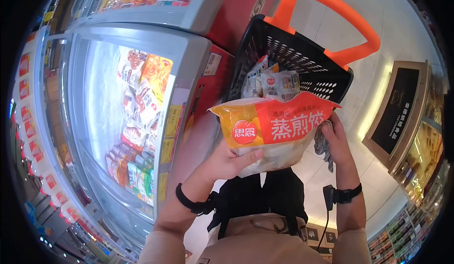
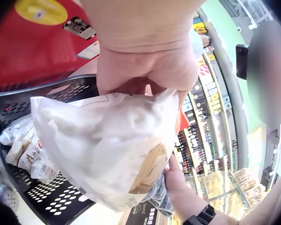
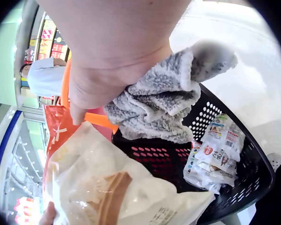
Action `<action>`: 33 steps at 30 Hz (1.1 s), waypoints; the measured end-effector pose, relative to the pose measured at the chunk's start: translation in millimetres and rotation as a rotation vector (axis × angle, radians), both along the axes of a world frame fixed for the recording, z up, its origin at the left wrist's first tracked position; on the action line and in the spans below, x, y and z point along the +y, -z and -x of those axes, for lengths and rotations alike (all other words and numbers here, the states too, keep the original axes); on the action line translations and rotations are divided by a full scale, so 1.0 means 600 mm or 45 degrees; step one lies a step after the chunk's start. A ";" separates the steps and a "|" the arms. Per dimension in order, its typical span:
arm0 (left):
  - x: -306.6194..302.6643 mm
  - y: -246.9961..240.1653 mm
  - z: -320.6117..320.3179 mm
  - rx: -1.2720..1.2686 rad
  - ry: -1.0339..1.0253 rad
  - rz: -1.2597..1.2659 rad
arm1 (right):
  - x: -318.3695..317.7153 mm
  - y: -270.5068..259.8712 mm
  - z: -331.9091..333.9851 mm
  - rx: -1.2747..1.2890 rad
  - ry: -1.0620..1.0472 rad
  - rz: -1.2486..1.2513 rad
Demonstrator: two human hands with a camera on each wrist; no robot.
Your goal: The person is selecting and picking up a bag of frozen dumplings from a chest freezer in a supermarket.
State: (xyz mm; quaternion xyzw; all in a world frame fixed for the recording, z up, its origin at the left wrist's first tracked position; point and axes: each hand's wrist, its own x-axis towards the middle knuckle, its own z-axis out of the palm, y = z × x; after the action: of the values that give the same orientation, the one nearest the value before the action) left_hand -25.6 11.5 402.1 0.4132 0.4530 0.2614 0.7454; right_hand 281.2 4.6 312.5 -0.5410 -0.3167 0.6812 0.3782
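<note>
A large bag of frozen dumplings (image 1: pixel 283 127), red and orange across its top with a clear lower part, is held up in front of the body between both hands. My left hand (image 1: pixel 227 162) grips its lower left side, thumb lying over the printed face. On the opposite edge, my right hand (image 1: pixel 336 141) pinches the bag. A grey fluffy cloth (image 3: pixel 154 103) is also held in that hand and hangs beside the bag. The bag's pale back (image 2: pixel 103 145) faces the left wrist view, where most of the left fingers are hidden.
Just beyond the bag stands a black shopping basket (image 1: pixel 326 79) with an orange handle (image 1: pixel 371 32) and several plastic packs (image 1: pixel 276 84) inside. A chest freezer (image 1: pixel 194 51) stocked with bagged food runs along the left. Wooden-framed shelving (image 1: pixel 402 112) is on the right. Another person (image 3: pixel 47 77) stands farther off.
</note>
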 end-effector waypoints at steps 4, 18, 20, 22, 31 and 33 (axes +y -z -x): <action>-0.039 -0.084 0.017 -0.029 -0.167 0.031 | -0.007 -0.055 0.001 0.119 -0.288 -0.031; -0.284 -0.321 0.219 0.231 -0.826 -0.387 | 0.019 -0.276 0.247 0.395 -1.172 -0.012; -0.316 -0.338 0.256 0.284 -0.922 -0.430 | 0.030 -0.318 0.314 0.389 -1.325 -0.086; -0.351 -0.338 0.306 0.238 -1.027 -0.362 | 0.036 -0.337 0.393 0.369 -1.469 -0.192; -0.432 -0.341 0.505 0.081 -1.283 -0.398 | 0.003 -0.423 0.712 0.119 -1.852 -0.286; -0.444 -0.338 0.545 0.087 -1.308 -0.402 | -0.010 -0.435 0.763 0.062 -1.895 -0.271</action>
State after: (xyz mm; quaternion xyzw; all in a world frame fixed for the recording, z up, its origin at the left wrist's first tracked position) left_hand -352.6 -254.8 605.2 0.2537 0.5760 0.6437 0.4352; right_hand -176.9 -1.7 573.8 -0.1295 -0.6545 0.7344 -0.1250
